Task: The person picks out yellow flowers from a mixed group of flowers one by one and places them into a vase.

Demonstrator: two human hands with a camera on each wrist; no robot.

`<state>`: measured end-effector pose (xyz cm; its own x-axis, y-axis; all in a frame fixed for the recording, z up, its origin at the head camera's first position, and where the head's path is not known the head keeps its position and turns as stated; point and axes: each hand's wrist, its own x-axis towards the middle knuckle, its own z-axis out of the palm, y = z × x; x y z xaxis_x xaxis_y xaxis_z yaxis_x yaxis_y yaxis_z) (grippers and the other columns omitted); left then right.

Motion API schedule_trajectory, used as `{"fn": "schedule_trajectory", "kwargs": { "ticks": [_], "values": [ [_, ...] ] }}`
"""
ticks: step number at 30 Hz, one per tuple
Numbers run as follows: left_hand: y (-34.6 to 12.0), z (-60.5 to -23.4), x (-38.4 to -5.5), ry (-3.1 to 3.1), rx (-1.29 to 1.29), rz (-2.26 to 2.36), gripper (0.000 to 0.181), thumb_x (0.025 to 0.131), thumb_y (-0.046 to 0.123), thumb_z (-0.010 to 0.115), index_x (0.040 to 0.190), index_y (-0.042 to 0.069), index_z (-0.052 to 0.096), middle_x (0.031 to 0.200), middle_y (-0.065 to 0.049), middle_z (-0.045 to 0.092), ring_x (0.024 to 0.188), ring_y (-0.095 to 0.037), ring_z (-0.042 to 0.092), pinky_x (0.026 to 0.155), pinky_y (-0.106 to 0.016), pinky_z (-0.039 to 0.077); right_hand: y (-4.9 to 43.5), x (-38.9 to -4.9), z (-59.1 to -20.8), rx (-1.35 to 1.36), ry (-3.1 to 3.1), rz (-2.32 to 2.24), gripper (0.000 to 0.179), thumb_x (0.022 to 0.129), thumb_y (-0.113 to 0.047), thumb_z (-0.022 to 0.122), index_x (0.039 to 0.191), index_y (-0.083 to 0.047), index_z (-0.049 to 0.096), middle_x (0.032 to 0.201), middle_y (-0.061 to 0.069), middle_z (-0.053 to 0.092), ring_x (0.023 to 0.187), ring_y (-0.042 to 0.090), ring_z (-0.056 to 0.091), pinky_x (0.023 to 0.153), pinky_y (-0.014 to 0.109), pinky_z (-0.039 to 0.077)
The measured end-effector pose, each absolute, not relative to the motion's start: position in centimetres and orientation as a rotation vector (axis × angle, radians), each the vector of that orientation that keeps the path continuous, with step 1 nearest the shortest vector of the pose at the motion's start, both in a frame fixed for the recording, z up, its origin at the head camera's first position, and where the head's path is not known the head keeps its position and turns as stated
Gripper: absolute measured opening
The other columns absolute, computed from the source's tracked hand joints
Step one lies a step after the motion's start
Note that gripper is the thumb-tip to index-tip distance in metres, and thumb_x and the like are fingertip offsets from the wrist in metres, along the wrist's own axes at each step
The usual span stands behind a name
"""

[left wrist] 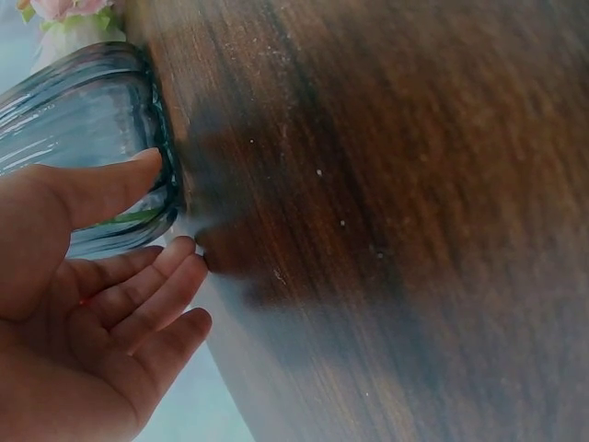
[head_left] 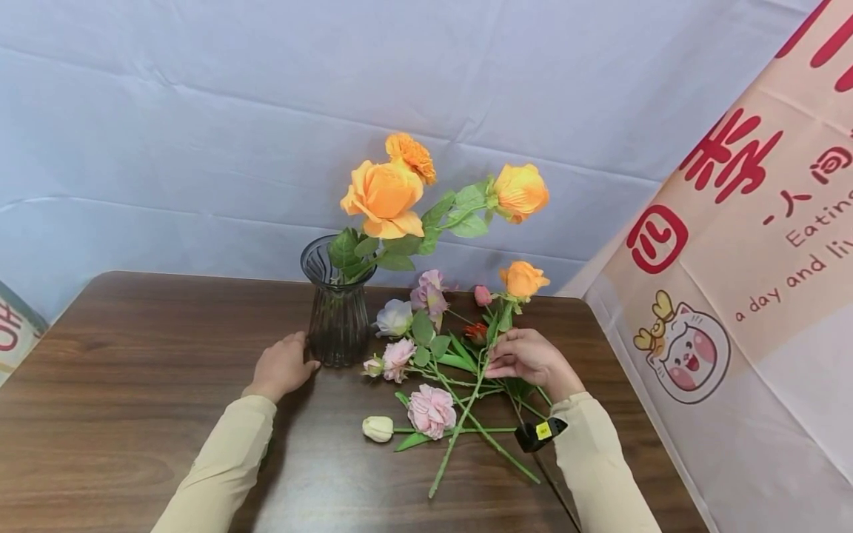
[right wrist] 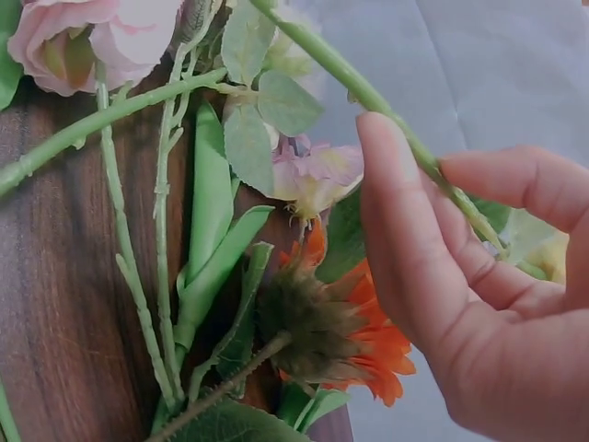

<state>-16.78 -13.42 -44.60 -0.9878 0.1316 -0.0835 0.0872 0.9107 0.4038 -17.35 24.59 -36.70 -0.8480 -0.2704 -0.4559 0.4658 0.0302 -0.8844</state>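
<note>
A dark grey ribbed glass vase (head_left: 340, 326) stands on the table, holding two large orange roses, one open (head_left: 384, 198) and one a bud (head_left: 521, 192), plus a ruffled orange flower (head_left: 412, 157). Beside its base is my left hand (head_left: 283, 368), thumb toward the front and fingers loosely bent; in the left wrist view the thumb lies against the glass (left wrist: 101, 120). With thumb and fingers, my right hand (head_left: 529, 360) pinches the green stem (right wrist: 345, 74) of a smaller orange rose (head_left: 523, 280). That stem slants over the loose flowers, its cut end toward the table's front.
Loose artificial flowers lie right of the vase: a pink carnation-like bloom (head_left: 432, 411), a white tulip (head_left: 378, 428), a pale blue flower (head_left: 395, 317) and an orange-red flower (right wrist: 373, 336). Their stems cross each other. A pale cloth (head_left: 200, 148) hangs behind the wooden table (head_left: 166, 355).
</note>
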Motion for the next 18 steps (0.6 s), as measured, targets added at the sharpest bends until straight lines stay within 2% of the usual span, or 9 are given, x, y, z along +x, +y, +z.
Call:
{"fn": "schedule_trajectory", "kwargs": {
  "ticks": [7, 14, 18],
  "values": [
    [-13.47, -44.67, -16.84, 2.967, 0.178, 0.620, 0.061, 0.086, 0.020, 0.062, 0.126, -0.019, 0.038, 0.126, -0.034, 0.044, 0.112, -0.047, 0.045, 0.092, -0.055, 0.038, 24.90, -17.43, -36.87, 0.213, 1.765, -1.942, 0.015, 0.086, 0.013, 0.043, 0.077, 0.001, 0.047, 0.073, 0.014, 0.059, 0.065, 0.024, 0.063, 0.073, 0.040, 0.055],
    [-13.45, -44.79, -16.93, 2.970, 0.180, 0.612, 0.061, 0.086, 0.020, 0.062, 0.127, -0.019, 0.038, 0.127, -0.034, 0.043, 0.113, -0.047, 0.044, 0.093, -0.054, 0.038, 25.25, -17.60, -36.81, 0.241, 1.778, -1.945, 0.008, 0.086, 0.013, 0.042, 0.090, 0.006, 0.045, 0.078, 0.015, 0.056, 0.069, 0.025, 0.063, 0.074, 0.039, 0.054],
    [-13.45, -44.87, -16.90, 2.970, 0.181, 0.610, 0.062, 0.086, 0.020, 0.063, 0.126, -0.019, 0.038, 0.127, -0.034, 0.043, 0.113, -0.048, 0.044, 0.093, -0.054, 0.038, 25.34, -17.66, -36.84, 0.240, 1.762, -1.946, 0.013, 0.088, 0.012, 0.041, 0.100, 0.007, 0.040, 0.084, 0.016, 0.053, 0.073, 0.025, 0.063, 0.077, 0.037, 0.054]
  ]
}}
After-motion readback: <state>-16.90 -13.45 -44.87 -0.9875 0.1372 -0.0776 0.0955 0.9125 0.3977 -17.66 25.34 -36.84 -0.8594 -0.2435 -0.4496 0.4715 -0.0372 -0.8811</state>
